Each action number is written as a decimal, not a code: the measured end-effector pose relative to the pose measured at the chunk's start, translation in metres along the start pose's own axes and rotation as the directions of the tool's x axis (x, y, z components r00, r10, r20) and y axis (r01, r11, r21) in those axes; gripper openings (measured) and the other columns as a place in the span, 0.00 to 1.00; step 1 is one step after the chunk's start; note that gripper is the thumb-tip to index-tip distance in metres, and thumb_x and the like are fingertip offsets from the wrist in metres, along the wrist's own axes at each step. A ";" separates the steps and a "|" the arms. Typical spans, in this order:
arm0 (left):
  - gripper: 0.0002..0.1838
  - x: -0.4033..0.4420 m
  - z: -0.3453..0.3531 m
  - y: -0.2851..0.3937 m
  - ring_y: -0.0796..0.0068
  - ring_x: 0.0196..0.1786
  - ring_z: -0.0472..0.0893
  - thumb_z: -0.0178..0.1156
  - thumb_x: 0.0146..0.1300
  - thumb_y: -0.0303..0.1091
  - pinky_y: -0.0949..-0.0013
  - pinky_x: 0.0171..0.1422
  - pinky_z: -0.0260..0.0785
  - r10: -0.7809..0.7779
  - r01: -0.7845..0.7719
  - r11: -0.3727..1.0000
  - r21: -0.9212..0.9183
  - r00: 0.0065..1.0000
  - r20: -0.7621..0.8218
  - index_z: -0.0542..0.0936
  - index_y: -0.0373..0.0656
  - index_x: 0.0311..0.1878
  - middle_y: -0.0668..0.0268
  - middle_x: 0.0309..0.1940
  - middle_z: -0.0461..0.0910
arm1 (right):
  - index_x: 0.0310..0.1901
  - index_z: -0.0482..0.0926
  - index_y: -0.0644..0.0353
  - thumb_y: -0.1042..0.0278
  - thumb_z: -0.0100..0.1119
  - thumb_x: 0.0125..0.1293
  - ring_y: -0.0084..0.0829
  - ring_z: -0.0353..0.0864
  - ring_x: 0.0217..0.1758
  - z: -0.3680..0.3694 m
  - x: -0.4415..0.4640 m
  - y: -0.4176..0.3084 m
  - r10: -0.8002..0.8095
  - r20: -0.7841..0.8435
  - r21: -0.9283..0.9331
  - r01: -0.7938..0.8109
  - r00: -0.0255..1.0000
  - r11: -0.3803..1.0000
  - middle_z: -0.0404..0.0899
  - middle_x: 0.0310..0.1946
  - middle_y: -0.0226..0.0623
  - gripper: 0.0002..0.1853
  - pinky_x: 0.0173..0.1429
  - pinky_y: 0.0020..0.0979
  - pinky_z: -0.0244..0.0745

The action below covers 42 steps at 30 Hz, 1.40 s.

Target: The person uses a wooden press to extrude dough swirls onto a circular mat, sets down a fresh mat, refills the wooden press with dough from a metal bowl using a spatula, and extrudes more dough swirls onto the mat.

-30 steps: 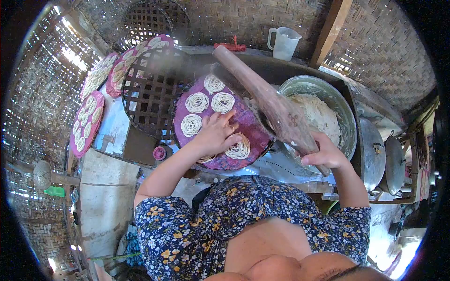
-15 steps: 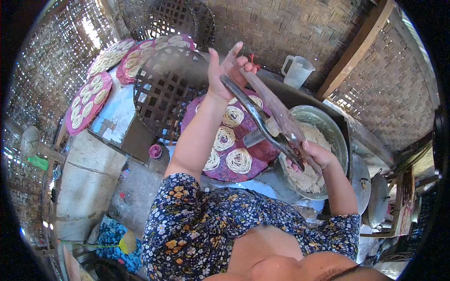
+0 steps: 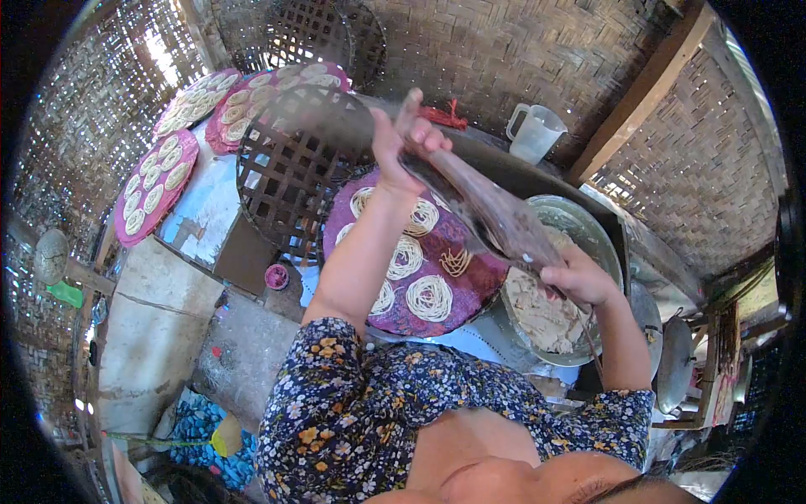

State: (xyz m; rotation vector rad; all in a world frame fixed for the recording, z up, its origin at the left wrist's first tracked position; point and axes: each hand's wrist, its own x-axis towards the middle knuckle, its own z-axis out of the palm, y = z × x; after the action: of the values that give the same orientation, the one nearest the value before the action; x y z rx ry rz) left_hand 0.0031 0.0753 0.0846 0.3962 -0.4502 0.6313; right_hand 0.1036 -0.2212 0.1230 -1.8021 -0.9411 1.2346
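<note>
My left hand (image 3: 405, 144) is raised at the far end of a long wooden press (image 3: 495, 197), its fingers bent around the upper handle. The near end is in my right hand (image 3: 581, 275), whose fingers wrap round it. Beneath the press lies a round tray with a purple cloth (image 3: 390, 312). White noodle coils (image 3: 429, 298) rest on it, and a smaller brownish bunch of strands (image 3: 455, 263) hangs or lies below the press; which of these, I cannot tell. Pale dough (image 3: 544, 315) fills part of a large metal basin (image 3: 615, 252) on the right, partly hidden by the press.
Pink cloth trays (image 3: 154, 189) with noodle coils stand at the left, beside a dark woven basket (image 3: 294, 160). A clear plastic jug (image 3: 536, 134) is at the back. Pot lids (image 3: 674, 361) lean at the right; a small pink cup (image 3: 277, 276) sits near the tray.
My left hand has risen from the noodle coils to the press's far end and come slightly down with it since. The two handles have moved closer together, and strands now show below.
</note>
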 end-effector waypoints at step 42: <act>0.21 -0.068 -0.010 -0.068 0.69 0.59 0.65 0.45 0.67 0.41 0.67 0.65 0.54 -0.632 0.802 0.234 0.549 0.555 -0.541 0.64 0.36 0.58 0.61 0.59 0.65 | 0.49 0.74 0.65 0.46 0.66 0.47 0.22 0.73 0.27 0.020 -0.036 0.018 -0.137 -0.228 -0.127 0.110 0.964 0.986 0.77 0.27 0.35 0.33 0.32 0.25 0.70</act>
State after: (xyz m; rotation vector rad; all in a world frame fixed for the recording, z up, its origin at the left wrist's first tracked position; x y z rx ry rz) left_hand -0.0001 -0.0020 0.0268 1.2771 0.2973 -0.1494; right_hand 0.0776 -0.2572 0.1160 -1.8979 -0.9860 0.8828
